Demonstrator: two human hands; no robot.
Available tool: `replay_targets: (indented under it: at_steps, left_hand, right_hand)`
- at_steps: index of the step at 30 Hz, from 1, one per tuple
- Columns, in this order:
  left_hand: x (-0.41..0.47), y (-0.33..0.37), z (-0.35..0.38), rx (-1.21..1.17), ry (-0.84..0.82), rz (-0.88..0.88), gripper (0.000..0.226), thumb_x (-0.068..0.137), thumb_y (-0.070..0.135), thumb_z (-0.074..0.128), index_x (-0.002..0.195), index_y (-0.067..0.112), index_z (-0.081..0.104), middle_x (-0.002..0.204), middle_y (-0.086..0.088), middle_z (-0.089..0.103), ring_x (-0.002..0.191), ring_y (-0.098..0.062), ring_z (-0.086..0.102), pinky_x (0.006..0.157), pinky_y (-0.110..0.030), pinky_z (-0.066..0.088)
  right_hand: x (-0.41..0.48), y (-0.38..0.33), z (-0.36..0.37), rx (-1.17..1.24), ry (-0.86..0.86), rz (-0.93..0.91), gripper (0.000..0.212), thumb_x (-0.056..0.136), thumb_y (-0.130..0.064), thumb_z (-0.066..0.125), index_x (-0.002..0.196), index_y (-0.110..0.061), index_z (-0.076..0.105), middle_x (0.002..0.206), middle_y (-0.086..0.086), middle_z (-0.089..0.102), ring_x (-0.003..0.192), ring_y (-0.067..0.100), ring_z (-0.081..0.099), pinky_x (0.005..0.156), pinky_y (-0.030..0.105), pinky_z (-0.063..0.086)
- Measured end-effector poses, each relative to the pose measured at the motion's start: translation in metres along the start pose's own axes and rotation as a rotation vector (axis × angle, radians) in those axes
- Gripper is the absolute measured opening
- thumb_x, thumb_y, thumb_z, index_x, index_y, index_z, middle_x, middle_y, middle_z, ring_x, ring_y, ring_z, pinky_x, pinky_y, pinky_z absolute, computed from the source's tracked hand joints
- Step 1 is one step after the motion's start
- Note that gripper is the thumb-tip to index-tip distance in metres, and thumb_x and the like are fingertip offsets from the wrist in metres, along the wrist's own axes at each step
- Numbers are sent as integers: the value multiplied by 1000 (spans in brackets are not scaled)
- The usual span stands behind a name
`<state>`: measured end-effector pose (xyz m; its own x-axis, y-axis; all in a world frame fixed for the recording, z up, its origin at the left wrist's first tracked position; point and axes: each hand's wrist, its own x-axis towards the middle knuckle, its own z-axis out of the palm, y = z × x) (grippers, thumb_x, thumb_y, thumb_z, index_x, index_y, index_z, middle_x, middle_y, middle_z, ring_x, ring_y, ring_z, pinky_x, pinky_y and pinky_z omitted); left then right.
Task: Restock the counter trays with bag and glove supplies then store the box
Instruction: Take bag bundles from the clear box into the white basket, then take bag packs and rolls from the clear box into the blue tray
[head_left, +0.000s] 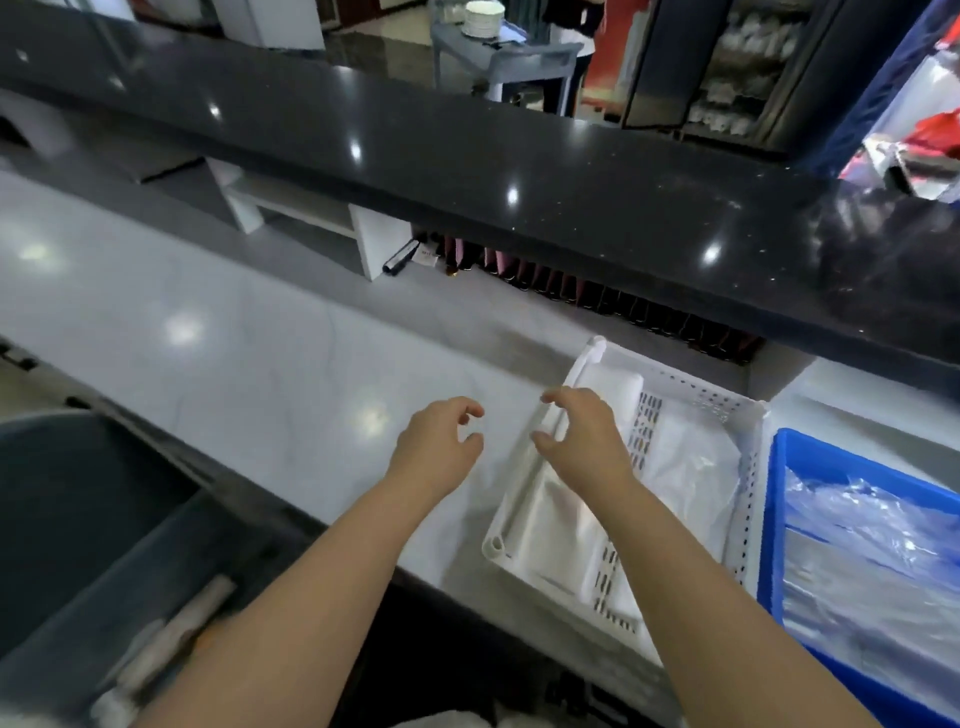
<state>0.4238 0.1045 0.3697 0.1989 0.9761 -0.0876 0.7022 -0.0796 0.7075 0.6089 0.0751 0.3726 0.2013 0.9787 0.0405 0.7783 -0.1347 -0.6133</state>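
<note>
A white perforated tray sits on the pale counter at the right and holds flat white bag stacks. To its right a blue tray holds clear plastic packs. My right hand hovers over the white tray's left rim, fingers curled and apart, holding nothing. My left hand hangs over the bare counter just left of that tray, also empty with fingers spread. No box shows in view.
A raised black countertop overhangs the back of the pale counter. Dark bottles line up beneath it. A white shelf stand is at the back left. A grey bin stands at lower left.
</note>
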Motion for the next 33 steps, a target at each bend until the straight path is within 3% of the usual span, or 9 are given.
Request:
replay_targets:
  at_steps: [3, 7, 16, 23, 29, 33]
  left_hand:
    - [-21, -21, -20, 201, 162, 6, 29, 87, 27, 57, 117, 29, 59, 116, 6, 63, 107, -19, 55, 88, -37, 46]
    - [-61, -66, -49, 400, 271, -103, 30, 89, 28, 56, 119, 31, 57, 119, 7, 61, 108, -19, 53, 92, -39, 39]
    - [-182, -209, -130, 512, 366, -418, 33, 85, 28, 55, 117, 30, 58, 118, 3, 59, 111, -24, 48, 89, -40, 35]
    - [-253, -327, -156, 472, 267, -620, 35, 86, 30, 55, 121, 30, 56, 122, 3, 58, 112, -24, 48, 90, -40, 37]
    - [-272, -398, -143, 389, 97, -700, 45, 82, 24, 56, 127, 25, 51, 123, -4, 55, 115, -29, 46, 93, -43, 35]
    - [-278, -439, -121, 309, -34, -789, 49, 80, 18, 53, 129, 21, 48, 126, -7, 51, 117, -30, 44, 93, -44, 36]
  right_hand:
    - [-2, -41, 24, -102, -95, -280, 37, 82, -29, 68, 117, -24, 56, 121, -3, 58, 113, 20, 48, 96, 34, 40]
    - [-22, -87, 64, -225, -202, -521, 40, 85, -30, 64, 123, -22, 54, 123, -1, 57, 113, 25, 48, 92, 37, 40]
    - [-86, -204, 188, -396, -419, -938, 37, 82, -25, 60, 118, -17, 55, 111, 6, 59, 102, 31, 50, 79, 39, 41]
    - [-130, -262, 314, -462, -649, -962, 41, 84, -33, 61, 122, -21, 53, 119, 3, 56, 110, 29, 48, 87, 40, 39]
    - [-155, -266, 395, -496, -816, -788, 48, 82, -31, 63, 127, -25, 50, 124, 2, 54, 115, 28, 46, 90, 41, 39]
    - [-163, -258, 430, -518, -885, -780, 46, 81, -27, 65, 125, -24, 53, 125, 3, 54, 116, 30, 45, 89, 40, 38]
